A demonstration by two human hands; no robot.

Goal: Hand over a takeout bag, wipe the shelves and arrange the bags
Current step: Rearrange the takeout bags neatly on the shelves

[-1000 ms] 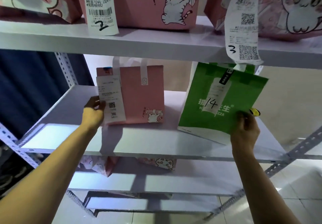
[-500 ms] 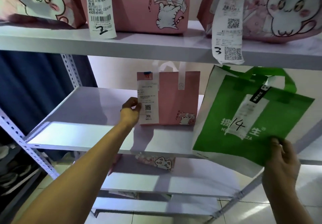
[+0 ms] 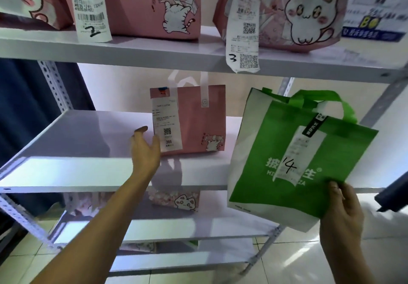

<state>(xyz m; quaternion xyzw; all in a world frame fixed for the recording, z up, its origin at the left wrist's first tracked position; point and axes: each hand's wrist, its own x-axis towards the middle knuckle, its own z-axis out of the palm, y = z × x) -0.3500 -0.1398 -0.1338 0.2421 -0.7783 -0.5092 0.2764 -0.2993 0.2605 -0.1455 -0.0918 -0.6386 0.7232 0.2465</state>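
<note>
The right hand (image 3: 344, 215) gripped the green takeout bag (image 3: 293, 158) at its lower right corner, thumb on the printed front and the other fingers curled behind. The bag was held tilted in the air in front of the right end of the middle shelf (image 3: 72, 173), its green handles (image 3: 331, 102) up and away from the fingers. A white receipt (image 3: 302, 151) marked "14" lay on its front, just above the thumb.

The left hand (image 3: 145, 151) hovered over the middle shelf with fingers released and spread, grasping nothing. Just beyond its fingertips, to the right, stood a small pink bag (image 3: 198, 118) upright on the shelf. Whether the fingertips touched the pink bag's receipt (image 3: 166, 127), printed "366", could not be told.

On the upper shelf (image 3: 154, 49), above both hands, stood further pink cat-print bags (image 3: 154, 3). Long receipts hung over the shelf's front edge, one marked "2" (image 3: 91, 7) and one marked "3" (image 3: 242, 25). Below the left forearm, another cat-print bag (image 3: 176, 200) sat on the lower shelf (image 3: 176, 226).
</note>
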